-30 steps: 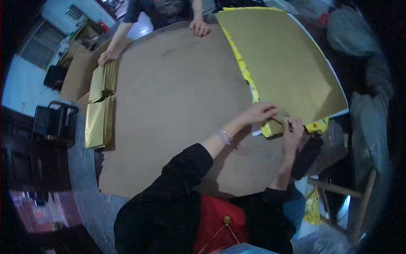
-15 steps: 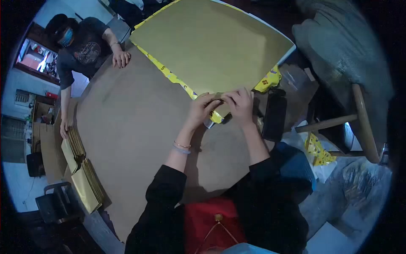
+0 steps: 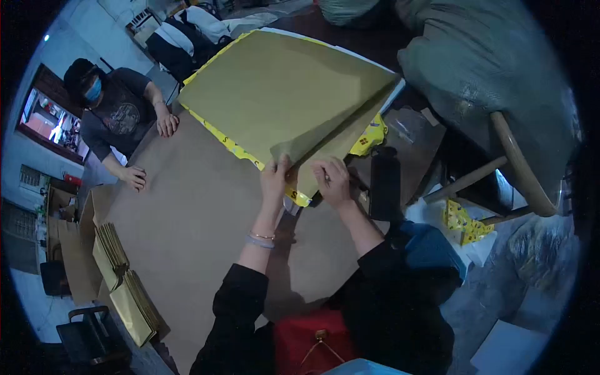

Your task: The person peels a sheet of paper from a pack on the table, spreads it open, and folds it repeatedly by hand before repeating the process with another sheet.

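Observation:
A large gold-brown sheet [image 3: 275, 87] lies on a stack with yellow printed edging, its near edge lifted in a fold. My left hand [image 3: 274, 181], with bracelets at the wrist, pinches the sheet's near corner between thumb and fingers. Just right of it, my right hand [image 3: 333, 181] is curled closed over the layer beneath; whatever is in its fingers is too small to make out. Yellow printed wrapping [image 3: 299, 197] shows below and between my hands.
A masked person [image 3: 122, 112] stands at the far left, both hands on the brown tabletop [image 3: 187, 206]. Folded gold stacks [image 3: 125, 281] lie at the left edge. A black case [image 3: 385, 184], wooden chair frame [image 3: 519, 162] and large covered bundle [image 3: 475, 69] are right.
My hands have moved apart, and the sheet's near edge is now raised in a fold. The other person's hand has left the gold stacks for the tabletop. The view has shifted.

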{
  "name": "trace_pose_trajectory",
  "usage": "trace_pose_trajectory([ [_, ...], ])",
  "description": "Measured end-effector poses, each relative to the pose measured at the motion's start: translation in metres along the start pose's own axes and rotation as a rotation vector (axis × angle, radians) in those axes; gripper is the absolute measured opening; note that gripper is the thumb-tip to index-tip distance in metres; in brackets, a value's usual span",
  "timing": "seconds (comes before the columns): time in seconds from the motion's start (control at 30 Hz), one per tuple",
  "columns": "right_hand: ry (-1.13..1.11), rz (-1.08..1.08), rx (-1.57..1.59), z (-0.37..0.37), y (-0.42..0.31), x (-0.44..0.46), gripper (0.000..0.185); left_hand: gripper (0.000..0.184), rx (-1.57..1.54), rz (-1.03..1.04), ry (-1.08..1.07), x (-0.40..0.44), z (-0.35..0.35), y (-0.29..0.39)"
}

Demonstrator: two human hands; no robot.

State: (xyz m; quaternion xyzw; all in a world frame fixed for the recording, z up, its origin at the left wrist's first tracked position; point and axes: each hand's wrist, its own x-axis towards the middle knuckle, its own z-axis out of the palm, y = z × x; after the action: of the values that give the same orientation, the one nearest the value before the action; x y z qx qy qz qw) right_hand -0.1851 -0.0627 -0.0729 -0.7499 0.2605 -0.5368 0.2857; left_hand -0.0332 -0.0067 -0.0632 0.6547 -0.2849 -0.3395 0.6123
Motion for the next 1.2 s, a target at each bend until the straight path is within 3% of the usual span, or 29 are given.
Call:
trace_pose_trajectory([
  [0.03, 0.009, -0.015, -0.007, 0.0, 0.001, 0.001, 0.011, 0.027, -0.007, 0.016, -0.008, 0.014, -0.008, -0.012],
  [0.1, -0.269, -0.077, -0.263, 0.002, 0.001, 0.003, 0.019, 0.024, -0.531, -0.171, 0.072, 0.034, -0.015, -0.018],
  [0.13, -0.34, -0.13, -0.336, 0.004, 0.007, 0.002, 0.026, 0.026, -0.649, -0.243, 0.016, 0.029, -0.02, -0.002],
  [0.2, -0.405, -0.144, -0.432, 0.006, 0.014, 0.0, 0.028, 0.029, -0.739, -0.268, 0.078, 0.02, -0.021, 0.02],
  [0.23, -0.39, -0.132, -0.403, 0.006, 0.012, 0.0, 0.029, 0.035, -0.823, -0.283, 0.052, 0.036, -0.035, -0.005],
  [0.43, -0.442, -0.076, -0.412, 0.006, 0.012, 0.0, 0.026, 0.036, -0.598, 0.005, 0.25, -0.001, -0.071, 0.059],
  [0.5, -0.393, -0.054, -0.337, 0.006, 0.014, 0.0, 0.027, 0.034, -0.614, 0.277, 0.272, -0.027, -0.079, 0.101],
  [0.57, -0.39, -0.065, -0.367, 0.005, 0.012, 0.001, 0.029, 0.029, -0.508, 0.22, 0.365, -0.063, -0.091, 0.142],
  [0.67, -0.286, -0.083, -0.344, 0.005, 0.012, 0.001, 0.025, 0.029, -0.267, 0.345, 0.498, -0.097, -0.138, 0.154],
  [0.73, -0.266, 0.016, -0.29, 0.002, 0.013, 0.002, 0.032, 0.031, -0.266, 0.586, 0.453, -0.132, -0.161, 0.161],
  [0.8, -0.078, 0.154, -0.296, 0.005, 0.008, 0.008, 0.047, 0.041, 0.066, 0.519, 0.552, -0.178, -0.199, 0.159],
  [0.83, -0.026, 0.033, -0.361, 0.004, 0.01, 0.014, 0.068, 0.042, 0.204, 0.302, 0.656, -0.203, -0.214, 0.17],
  [0.87, -0.034, 0.025, -0.356, 0.008, 0.01, 0.021, 0.068, 0.044, 0.337, 0.081, 0.751, -0.225, -0.231, 0.176],
  [0.93, 0.082, 0.102, -0.217, 0.011, -0.01, 0.038, 0.07, 0.05, 0.396, 0.57, 0.731, -0.256, -0.315, 0.127],
  [0.97, 0.073, 0.099, -0.218, 0.019, -0.005, 0.041, 0.07, 0.05, 0.393, 0.563, 0.738, -0.273, -0.307, 0.146],
  [1.03, -0.277, 0.181, -0.007, 0.034, 0.006, 0.045, 0.07, 0.054, -0.05, 0.556, 0.811, -0.313, -0.299, 0.188],
  [1.07, -0.58, 0.465, 0.474, 0.037, 0.0, 0.054, 0.068, 0.054, -0.058, 0.549, 0.813, -0.315, -0.304, 0.182],
  [1.13, -1.087, 0.702, 0.051, 0.04, -0.031, 0.05, 0.065, 0.054, -0.109, 0.516, 0.787, -0.317, -0.31, 0.176],
  [1.2, -1.196, 0.52, 0.356, 0.05, -0.056, 0.021, 0.059, 0.054, -0.154, 0.492, 0.755, -0.316, -0.319, 0.171],
])
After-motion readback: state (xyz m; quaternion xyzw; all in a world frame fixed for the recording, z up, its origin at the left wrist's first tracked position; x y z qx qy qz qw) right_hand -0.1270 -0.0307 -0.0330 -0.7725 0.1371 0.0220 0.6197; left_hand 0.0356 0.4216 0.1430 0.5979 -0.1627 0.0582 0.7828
